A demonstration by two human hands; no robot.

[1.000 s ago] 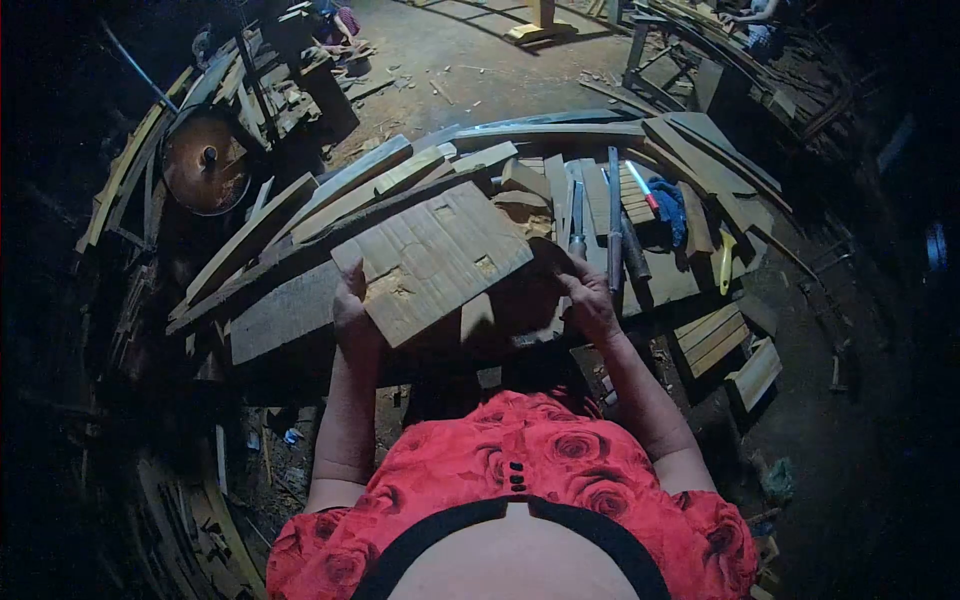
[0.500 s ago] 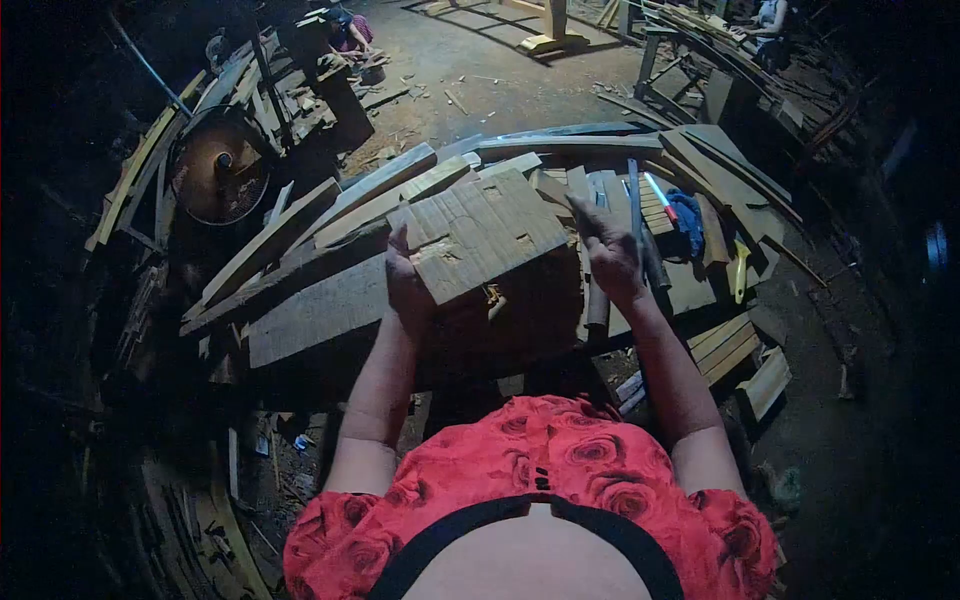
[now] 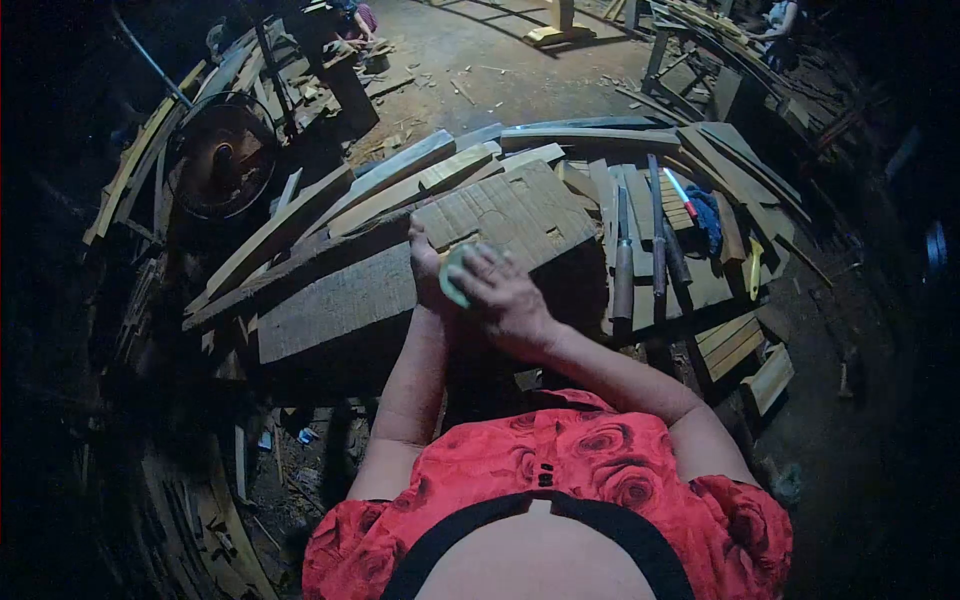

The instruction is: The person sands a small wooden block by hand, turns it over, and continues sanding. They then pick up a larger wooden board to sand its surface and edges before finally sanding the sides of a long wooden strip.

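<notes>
A flat wooden board (image 3: pixel 515 210) with small notches cut in its face is tilted towards me above the bench. My left hand (image 3: pixel 428 268) grips its lower left edge, thumb up along the side. Across the board's near left corner lies my right hand (image 3: pixel 505 300), its fingers closed over a thin, round, pale green sanding disc (image 3: pixel 453 278). The disc's edge shows between the two hands; the rest is under my fingers. The board's underside is hidden.
On the bench, a thick plank (image 3: pixel 335 305) and several wood strips (image 3: pixel 400 170) lie to the left. Chisels (image 3: pixel 624 270), a red-and-white marker (image 3: pixel 680 195), a blue cloth (image 3: pixel 706 222) and a yellow-handled brush (image 3: pixel 755 268) lie right. A fan (image 3: pixel 222 155) stands left; people work beyond.
My right hand has come from beside the board's right side to its near left corner, and the green disc now shows under it. My left hand stays on the board's left edge.
</notes>
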